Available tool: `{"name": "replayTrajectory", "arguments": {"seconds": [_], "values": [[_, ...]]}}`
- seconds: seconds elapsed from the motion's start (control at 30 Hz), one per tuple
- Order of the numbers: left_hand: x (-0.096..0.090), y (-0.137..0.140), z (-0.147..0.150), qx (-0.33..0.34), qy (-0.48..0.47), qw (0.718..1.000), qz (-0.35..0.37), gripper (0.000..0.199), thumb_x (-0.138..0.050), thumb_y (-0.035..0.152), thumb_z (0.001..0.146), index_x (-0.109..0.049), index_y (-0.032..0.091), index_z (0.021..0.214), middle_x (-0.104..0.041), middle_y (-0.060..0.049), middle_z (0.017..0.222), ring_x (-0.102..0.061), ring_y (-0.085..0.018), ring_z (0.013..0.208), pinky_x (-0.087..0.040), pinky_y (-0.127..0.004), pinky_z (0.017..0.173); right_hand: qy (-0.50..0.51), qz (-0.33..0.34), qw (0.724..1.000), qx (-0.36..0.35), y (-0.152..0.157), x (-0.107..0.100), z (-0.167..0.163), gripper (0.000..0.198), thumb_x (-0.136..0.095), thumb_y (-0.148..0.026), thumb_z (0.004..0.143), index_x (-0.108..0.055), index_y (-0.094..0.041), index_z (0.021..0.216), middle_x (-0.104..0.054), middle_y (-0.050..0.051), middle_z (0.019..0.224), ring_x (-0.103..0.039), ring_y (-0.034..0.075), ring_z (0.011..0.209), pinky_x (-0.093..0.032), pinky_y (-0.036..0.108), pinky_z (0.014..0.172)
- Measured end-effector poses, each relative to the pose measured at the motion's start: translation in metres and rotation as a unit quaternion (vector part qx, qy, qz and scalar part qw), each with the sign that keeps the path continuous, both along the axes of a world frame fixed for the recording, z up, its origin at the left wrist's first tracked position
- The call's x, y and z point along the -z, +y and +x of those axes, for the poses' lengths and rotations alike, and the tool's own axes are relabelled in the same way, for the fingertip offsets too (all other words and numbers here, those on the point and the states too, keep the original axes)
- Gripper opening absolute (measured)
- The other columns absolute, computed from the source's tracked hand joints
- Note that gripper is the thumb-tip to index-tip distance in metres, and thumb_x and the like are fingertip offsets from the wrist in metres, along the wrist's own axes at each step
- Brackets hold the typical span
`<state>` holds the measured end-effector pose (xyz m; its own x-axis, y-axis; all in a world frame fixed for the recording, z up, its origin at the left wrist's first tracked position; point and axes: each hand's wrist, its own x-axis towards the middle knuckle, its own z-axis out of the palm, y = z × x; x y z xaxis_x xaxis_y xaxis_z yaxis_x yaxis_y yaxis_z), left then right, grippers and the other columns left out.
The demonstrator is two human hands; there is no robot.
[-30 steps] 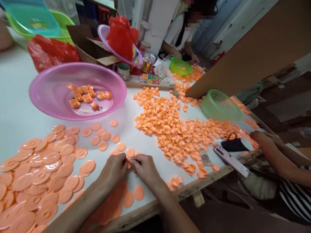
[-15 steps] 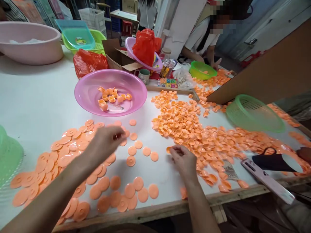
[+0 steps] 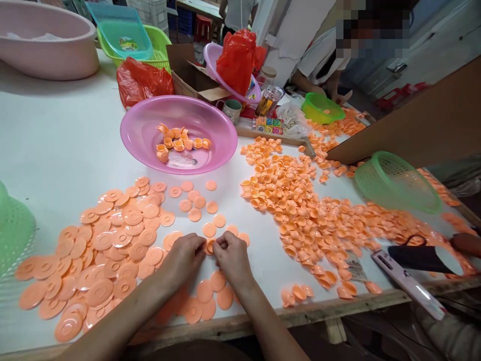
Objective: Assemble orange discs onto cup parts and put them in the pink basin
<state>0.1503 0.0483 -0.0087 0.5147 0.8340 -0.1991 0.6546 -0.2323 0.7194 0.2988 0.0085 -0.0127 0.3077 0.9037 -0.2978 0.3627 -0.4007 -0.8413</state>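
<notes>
Both of my hands meet low over the white table, a small orange plastic toy cup (image 3: pixel 211 245) between their fingertips. My left hand (image 3: pixel 188 253) is closed in a pinch at the cup's left side. Pinching from the right is my right hand (image 3: pixel 231 254); its fingers partly cover the piece. Small flat orange discs (image 3: pixel 209 230) lie just beyond the fingertips. Larger orange saucers (image 3: pixel 122 238) spread in a heap to the left, and more lie under my wrists. A big pile of small orange cups (image 3: pixel 300 215) covers the table on the right.
A pink basin (image 3: pixel 130 135) beyond my hands holds several assembled-looking cups. At right stand a green basket (image 3: pixel 394 183), a phone (image 3: pixel 408 283) and a dark cylindrical object (image 3: pixel 421 258). A brown panel (image 3: pixel 413 118) rises behind. A co-worker's hands are at a green bowl (image 3: pixel 323 108).
My hands have come together: the right moved left from the cup pile with a cup, the left moved down and right from the small discs. The camera view has shifted slightly.
</notes>
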Motion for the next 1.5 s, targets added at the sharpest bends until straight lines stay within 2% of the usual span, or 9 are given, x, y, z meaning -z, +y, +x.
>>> {"name": "replayTrajectory", "arguments": {"seconds": [0.27, 0.47, 0.77, 0.87, 0.97, 1.13, 1.23, 1.33, 1.5], "values": [[-0.013, 0.027, 0.009, -0.072, -0.004, 0.985, -0.160, 0.012, -0.055, 0.021, 0.073, -0.064, 0.018, 0.079, -0.064, 0.001, 0.064, -0.056, -0.014, 0.059, -0.036, -0.024, 0.057, -0.133, 0.023, 0.989, -0.061, 0.002, -0.003, 0.000, 0.017, -0.053, -0.018, 0.079, -0.046, -0.022, 0.064, -0.059, 0.000, 0.057, -0.054, 0.015, 0.053, -0.038, 0.025, 0.050], [-0.008, 0.023, 0.018, -0.038, 0.066, 0.990, -0.122, 0.020, -0.050, 0.026, 0.074, -0.044, 0.019, 0.056, -0.052, 0.001, 0.056, -0.045, -0.013, 0.056, -0.025, -0.025, 0.053, -0.139, 0.011, 0.987, -0.077, 0.003, -0.008, 0.000, 0.017, -0.049, -0.015, 0.080, -0.044, -0.022, 0.066, -0.057, 0.000, 0.061, -0.053, 0.015, 0.055, -0.036, 0.025, 0.052], [-0.001, 0.009, 0.018, -0.001, 0.078, 0.993, -0.085, 0.025, -0.045, 0.027, 0.081, -0.039, 0.019, 0.058, -0.049, 0.001, 0.056, -0.040, -0.012, 0.055, -0.021, -0.026, 0.052, -0.091, 0.025, 0.989, -0.110, 0.000, -0.007, 0.005, 0.016, -0.048, -0.017, 0.083, -0.052, -0.021, 0.068, -0.061, 0.000, 0.061, -0.055, 0.015, 0.054, -0.040, 0.024, 0.053], [-0.021, 0.018, 0.014, -0.009, 0.048, 0.997, -0.065, 0.028, -0.045, 0.026, 0.081, -0.038, 0.019, 0.055, -0.045, 0.002, 0.051, -0.043, -0.012, 0.051, -0.023, -0.025, 0.050, -0.086, 0.040, 0.987, -0.128, 0.023, -0.019, 0.044, 0.018, -0.051, -0.023, 0.085, -0.061, -0.020, 0.070, -0.061, 0.000, 0.057, -0.057, 0.016, 0.055, -0.043, 0.025, 0.055], [-0.066, 0.054, 0.004, -0.113, -0.043, 0.993, -0.019, 0.030, -0.049, 0.030, 0.083, -0.045, 0.019, 0.056, -0.048, 0.004, 0.051, -0.050, -0.010, 0.049, -0.033, -0.023, 0.051, -0.287, 0.105, 0.952, 0.000, 0.056, -0.028, 0.090, 0.011, -0.057, -0.025, 0.083, -0.066, -0.018, 0.082, -0.068, 0.007, 0.086, -0.061, 0.020, 0.077, -0.045, 0.029, 0.068], [-0.126, 0.118, -0.017, -0.265, -0.054, 0.959, 0.088, 0.028, -0.061, 0.040, 0.083, -0.061, 0.015, 0.070, -0.056, 0.002, 0.059, -0.055, -0.010, 0.052, -0.043, -0.025, 0.056, -0.430, 0.020, 0.902, 0.010, 0.081, -0.024, 0.127, 0.012, -0.054, -0.012, 0.078, -0.065, -0.017, 0.079, -0.067, 0.011, 0.087, -0.059, 0.022, 0.081, -0.041, 0.031, 0.069], [-0.107, 0.090, -0.026, -0.132, -0.029, 0.987, 0.090, 0.019, -0.064, 0.034, 0.081, -0.065, 0.017, 0.074, -0.060, 0.001, 0.065, -0.055, -0.011, 0.058, -0.043, -0.026, 0.060, -0.348, 0.083, 0.933, 0.041, 0.059, -0.020, 0.122, 0.012, -0.054, -0.016, 0.077, -0.064, -0.018, 0.073, -0.067, 0.006, 0.076, -0.059, 0.020, 0.072, -0.043, 0.030, 0.067], [-0.053, 0.025, -0.034, 0.107, -0.016, 0.992, 0.065, 0.006, -0.062, 0.019, 0.078, -0.067, 0.021, 0.078, -0.065, -0.002, 0.082, -0.057, -0.016, 0.077, -0.043, -0.029, 0.069, -0.150, 0.089, 0.983, 0.063, 0.020, -0.018, 0.105, 0.012, -0.059, -0.027, 0.076, -0.066, -0.019, 0.072, -0.065, 0.002, 0.062, -0.057, 0.016, 0.055, -0.044, 0.027, 0.055], [0.007, -0.026, -0.040, 0.126, 0.091, 0.983, 0.099, 0.011, -0.058, 0.010, 0.077, -0.064, 0.019, 0.075, -0.064, -0.005, 0.085, -0.053, -0.021, 0.089, -0.034, -0.036, 0.076, 0.044, 0.015, 0.998, 0.035, -0.022, -0.016, 0.072, 0.017, -0.064, -0.034, 0.072, -0.066, -0.017, 0.071, -0.063, 0.000, 0.056, -0.050, 0.012, 0.041, -0.037, 0.023, 0.040]]}}
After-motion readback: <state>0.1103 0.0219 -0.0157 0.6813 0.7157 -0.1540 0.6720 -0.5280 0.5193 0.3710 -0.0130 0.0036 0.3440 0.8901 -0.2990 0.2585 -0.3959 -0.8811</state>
